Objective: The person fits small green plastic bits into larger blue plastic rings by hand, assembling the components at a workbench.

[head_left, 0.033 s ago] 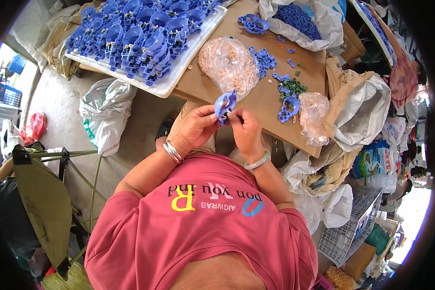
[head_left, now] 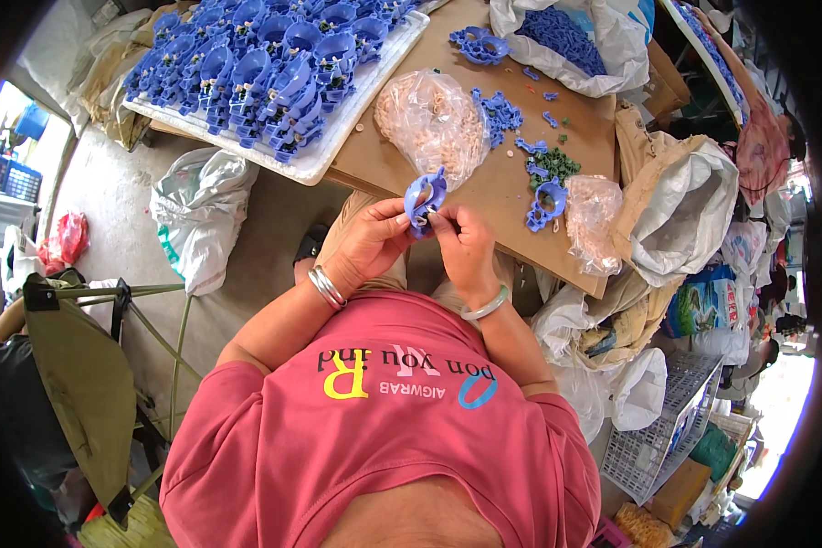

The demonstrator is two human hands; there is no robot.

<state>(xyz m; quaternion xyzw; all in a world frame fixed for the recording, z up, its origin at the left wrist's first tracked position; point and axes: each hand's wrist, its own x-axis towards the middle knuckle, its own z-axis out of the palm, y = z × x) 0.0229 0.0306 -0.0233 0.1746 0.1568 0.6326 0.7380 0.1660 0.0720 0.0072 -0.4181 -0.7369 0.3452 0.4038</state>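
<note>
Blue part [head_left: 424, 194] held between two hands, just off the desk [head_left: 513, 239]

The left hand [head_left: 379, 239] has its grip closed on the part; the right hand's [head_left: 464, 251] fingertips pinch its right side. Just beyond lies a bag of beige pieces [head_left: 432, 121], between the hands and the far desk. Far left, a white tray [head_left: 310, 172] is crowded with blue assemblies [head_left: 274, 68]. To the right sit green pieces [head_left: 558, 166] and a smaller bag [head_left: 595, 219]; far right, a white sack [head_left: 615, 68]. The desk is brown; left, a folding chair [head_left: 87, 384] stands on the grey floor [head_left: 114, 192].
</note>
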